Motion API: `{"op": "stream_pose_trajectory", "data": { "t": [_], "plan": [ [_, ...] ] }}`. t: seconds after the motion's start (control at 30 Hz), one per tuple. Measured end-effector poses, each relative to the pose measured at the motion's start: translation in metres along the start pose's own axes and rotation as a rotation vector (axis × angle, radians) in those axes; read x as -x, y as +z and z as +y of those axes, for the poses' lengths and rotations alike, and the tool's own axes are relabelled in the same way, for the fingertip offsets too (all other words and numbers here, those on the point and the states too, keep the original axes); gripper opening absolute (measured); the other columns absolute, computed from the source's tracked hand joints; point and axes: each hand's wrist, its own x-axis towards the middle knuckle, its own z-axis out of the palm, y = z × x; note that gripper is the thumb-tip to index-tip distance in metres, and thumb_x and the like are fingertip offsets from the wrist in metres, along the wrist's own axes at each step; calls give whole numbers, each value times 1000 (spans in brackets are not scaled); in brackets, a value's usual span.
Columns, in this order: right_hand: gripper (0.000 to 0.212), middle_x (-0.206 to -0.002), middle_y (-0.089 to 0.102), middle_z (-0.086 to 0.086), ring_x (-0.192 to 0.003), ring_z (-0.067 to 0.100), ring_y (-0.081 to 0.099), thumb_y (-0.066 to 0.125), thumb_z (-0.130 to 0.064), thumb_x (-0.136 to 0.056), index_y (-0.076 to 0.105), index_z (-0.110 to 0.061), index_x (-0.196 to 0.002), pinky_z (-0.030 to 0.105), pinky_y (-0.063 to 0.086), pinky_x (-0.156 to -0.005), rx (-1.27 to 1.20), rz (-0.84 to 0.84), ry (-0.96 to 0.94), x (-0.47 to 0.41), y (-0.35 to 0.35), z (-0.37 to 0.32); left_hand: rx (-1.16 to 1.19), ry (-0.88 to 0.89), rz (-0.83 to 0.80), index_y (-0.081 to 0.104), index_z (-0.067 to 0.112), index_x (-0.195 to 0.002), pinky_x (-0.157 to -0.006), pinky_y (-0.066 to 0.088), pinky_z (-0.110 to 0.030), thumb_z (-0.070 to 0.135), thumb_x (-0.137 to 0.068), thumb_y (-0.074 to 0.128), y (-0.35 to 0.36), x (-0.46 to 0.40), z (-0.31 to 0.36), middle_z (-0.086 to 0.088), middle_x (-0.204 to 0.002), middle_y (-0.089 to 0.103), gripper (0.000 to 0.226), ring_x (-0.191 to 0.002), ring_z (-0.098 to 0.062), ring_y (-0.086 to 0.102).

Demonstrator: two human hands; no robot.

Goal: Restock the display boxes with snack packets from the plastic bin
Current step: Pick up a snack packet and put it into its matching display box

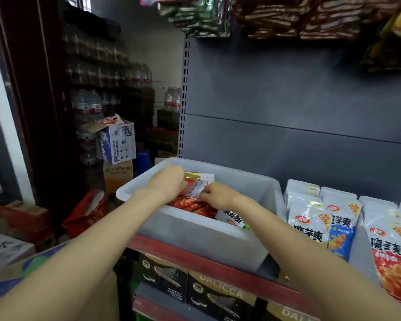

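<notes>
- Both hands are down in the white plastic bin (195, 237) on the shelf.
- Left hand (169, 181) is curled round a small red-and-white snack packet (196, 187).
- Right hand (215, 195) pinches the same packet's near edge, fingers closed.
- Red packets (190, 205) lie directly under both hands.
- Display boxes (310, 218) sit just right of the bin, nearer the right hand.

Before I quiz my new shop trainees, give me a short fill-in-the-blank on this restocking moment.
1. Both hands reach into the white plastic ____.
2. The left hand and right hand grip one snack ____.
3. The bin sits on a shelf with a ____ front edge.
4. The standing pouches are to the bin's ____.

Missing: bin; packet; red; right
</notes>
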Motion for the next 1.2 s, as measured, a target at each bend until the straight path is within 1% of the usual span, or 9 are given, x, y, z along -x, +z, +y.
{"op": "stream_pose_trajectory", "data": {
  "t": [0.17, 0.3, 0.37, 0.5, 0.6, 0.77, 0.93, 1.07, 1.2],
  "plan": [
    [41, -111, 65, 19, -96, 29, 60, 38, -39, -99, 62, -7, -89, 42, 47, -92, -706, 243, 127, 11, -9, -6, 142, 149, 208, 49, 12, -60, -55, 36, -36, 20, -94, 45, -4, 20, 15, -7, -55, 49, 35, -61, -31, 50],
    [19, -101, 63, 10, -93, 23, 65, 43, -22, -97, 58, -11, -95, 31, 54, -72, -1122, 253, 67, 36, -24, 4, 184, 245, 227, 70, 20, -96, -59, 40, -33, 33, -96, 47, -8, 35, 35, 0, -65, 59, 26, -73, -26, 59],
    [15, -95, 63, 13, -84, 24, 66, 44, -11, -95, 58, -6, -94, 29, 56, -62, -1235, 308, -4, 54, -35, 15, 290, 275, 184, 67, 32, -114, -73, 49, -32, 47, -89, 56, -11, 40, 48, 3, -85, 71, 31, -86, -18, 63],
    [27, -98, 69, 17, -77, 22, 66, 44, 5, -90, 62, 0, -110, 33, 58, -57, -1207, 501, -48, 92, -58, 46, 615, 400, 19, 64, 30, -120, -97, 35, -13, 43, -81, 67, -11, 45, 82, 16, -127, 59, 42, -116, 6, 49],
    [38, -89, 71, 8, -70, 15, 66, 48, 2, -91, 57, -16, -124, 27, 53, -53, -1131, 609, -43, 120, -72, 76, 659, 419, 111, 54, 26, -131, -104, 35, -24, 35, -82, 70, -5, 37, 115, 8, -135, 50, 52, -123, -5, 45],
    [63, -75, 71, 4, -61, 13, 64, 51, 4, -91, 37, -35, -139, 31, 54, -56, -1011, 734, -43, 164, -92, 124, 826, 416, 51, 41, 23, -139, -64, 44, -1, 13, -83, 69, -1, 32, 190, 5, -120, 55, 64, -89, -6, 59],
    [73, -76, 70, 2, -59, 10, 62, 53, 8, -88, 33, -39, -140, 23, 51, -50, -879, 816, -16, 202, -108, 162, 871, 459, 80, 41, 24, -140, -65, 48, -9, 4, -80, 70, 17, 28, 254, -1, -111, 57, 69, -78, -10, 63],
    [80, -77, 65, 8, -68, 22, 60, 56, 10, -85, 27, -35, -145, 35, 52, -62, -761, 861, 13, 224, -115, 191, 848, 535, 110, 36, 30, -140, -61, 45, -8, 1, -83, 66, 31, 32, 292, 3, -98, 48, 71, -70, -4, 55],
    [83, -83, 65, 8, -71, 24, 62, 59, 8, -83, 26, -36, -145, 45, 55, -68, -664, 875, 61, 235, -113, 216, 810, 565, 126, 27, 34, -142, -74, 50, -25, 3, -83, 64, 44, 34, 318, 3, -96, 48, 76, -78, -9, 56]
  ]
}}
